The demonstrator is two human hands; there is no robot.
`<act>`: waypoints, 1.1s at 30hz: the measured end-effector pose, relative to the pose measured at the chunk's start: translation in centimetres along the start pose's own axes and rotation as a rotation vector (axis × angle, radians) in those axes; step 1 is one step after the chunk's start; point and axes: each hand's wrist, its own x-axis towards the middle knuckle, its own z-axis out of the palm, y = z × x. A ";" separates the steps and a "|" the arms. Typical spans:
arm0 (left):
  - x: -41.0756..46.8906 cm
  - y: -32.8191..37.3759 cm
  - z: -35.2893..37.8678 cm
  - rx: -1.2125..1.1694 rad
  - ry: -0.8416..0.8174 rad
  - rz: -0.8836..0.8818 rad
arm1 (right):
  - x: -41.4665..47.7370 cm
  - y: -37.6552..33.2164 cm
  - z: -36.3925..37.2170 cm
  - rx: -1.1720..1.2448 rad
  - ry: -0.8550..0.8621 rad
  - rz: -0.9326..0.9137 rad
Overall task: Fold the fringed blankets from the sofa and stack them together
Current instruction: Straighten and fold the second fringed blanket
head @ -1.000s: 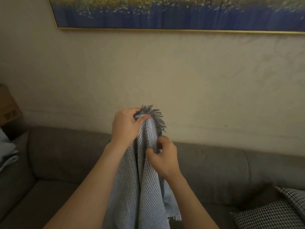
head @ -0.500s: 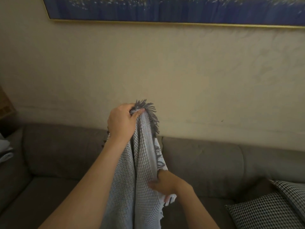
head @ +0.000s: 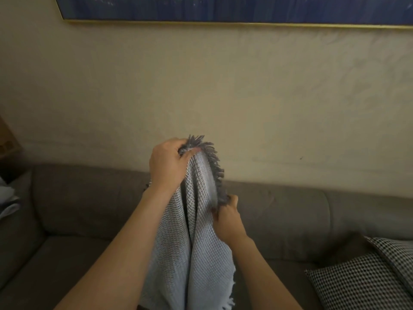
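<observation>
Above the grey sofa (head: 89, 198) the fringed blanket (head: 196, 242) hung lengthwise, bunched, well clear of the seat. Her left hand (head: 167, 166) was clamped on the top corner, fringe (head: 214, 162) spilling over the fingers; the right hand (head: 226, 218) was pinched shut on the fringed edge lower down. To do this step well, I judged the right hand should run along that edge to the far corner, keeping it taut, then spread both corners wide and level before halving
</observation>
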 end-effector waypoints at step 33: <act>-0.2 -2.1 0.8 -0.044 0.209 -0.276 | 2.6 1.9 -6.0 0.123 0.481 0.027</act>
